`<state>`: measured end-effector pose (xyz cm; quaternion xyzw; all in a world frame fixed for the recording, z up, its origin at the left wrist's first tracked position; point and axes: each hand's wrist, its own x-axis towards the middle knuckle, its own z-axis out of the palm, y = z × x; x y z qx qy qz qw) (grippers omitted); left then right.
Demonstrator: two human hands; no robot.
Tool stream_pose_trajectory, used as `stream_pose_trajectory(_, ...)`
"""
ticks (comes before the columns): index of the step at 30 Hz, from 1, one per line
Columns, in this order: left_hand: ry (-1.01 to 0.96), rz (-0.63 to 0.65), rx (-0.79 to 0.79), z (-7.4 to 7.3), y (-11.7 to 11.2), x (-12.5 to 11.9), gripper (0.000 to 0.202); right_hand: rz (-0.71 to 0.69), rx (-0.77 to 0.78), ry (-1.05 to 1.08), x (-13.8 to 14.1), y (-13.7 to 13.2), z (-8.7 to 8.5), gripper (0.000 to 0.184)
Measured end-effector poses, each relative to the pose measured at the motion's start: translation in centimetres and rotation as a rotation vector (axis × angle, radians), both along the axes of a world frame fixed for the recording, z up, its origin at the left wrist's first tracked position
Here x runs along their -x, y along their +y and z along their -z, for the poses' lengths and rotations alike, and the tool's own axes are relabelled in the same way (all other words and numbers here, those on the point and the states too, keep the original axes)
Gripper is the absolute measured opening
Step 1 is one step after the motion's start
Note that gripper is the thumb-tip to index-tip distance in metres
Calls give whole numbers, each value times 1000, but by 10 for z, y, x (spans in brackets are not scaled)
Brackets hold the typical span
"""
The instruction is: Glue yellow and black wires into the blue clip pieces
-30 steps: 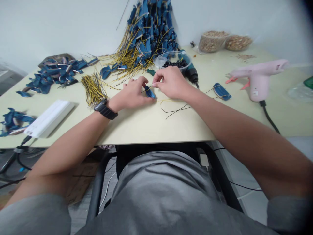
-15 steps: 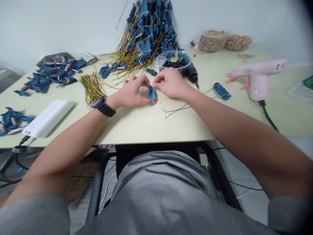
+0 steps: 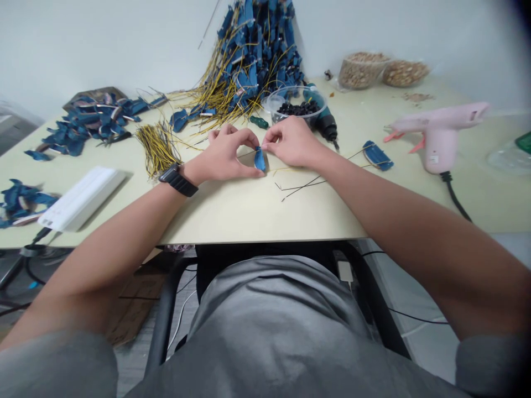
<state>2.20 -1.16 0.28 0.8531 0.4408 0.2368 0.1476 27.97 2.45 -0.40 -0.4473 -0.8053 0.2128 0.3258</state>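
My left hand (image 3: pixel 226 155) and my right hand (image 3: pixel 292 141) meet over the pale table (image 3: pixel 257 210), both pinched around one small blue piece (image 3: pixel 259 160) standing on edge. The left thumb and forefinger hold its lower end; the right fingertips pinch its top, where a thin wire seems to run. A black watch (image 3: pixel 178 180) sits on my left wrist. A few loose dark and yellow wires (image 3: pixel 298 185) lie just right of the piece.
A tall heap of blue pieces with yellow wires (image 3: pixel 249 61) rises behind. A bundle of yellow wires (image 3: pixel 157 146), a clear bowl of black beads (image 3: pixel 296 105), a pink glue gun (image 3: pixel 437 132), another blue piece (image 3: pixel 376 155) and a white box (image 3: pixel 81 198) lie around.
The blue piece, flat under my fingers a second ago, has been tipped up on edge. Both hands have stayed in place, fingers closing in on it.
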Motion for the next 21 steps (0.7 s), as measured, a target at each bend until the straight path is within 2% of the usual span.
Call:
stream_pose_trajectory(5, 43, 22, 13, -5, 0, -1, 99, 25, 3, -117, 2, -12, -12, 15)
stream_pose_trajectory(10, 86, 10, 2, -8, -2, -2, 110, 25, -4, -150, 2, -13, -11, 12)
stream_pose_trajectory(16, 44, 0, -42, 1, 4, 2, 91, 13, -24, -176, -2, -14, -11, 18)
stream_pose_trajectory(21, 32, -8, -54, 2, 5, 2, 77, -3, -68, -256, -4, -13, -12, 17)
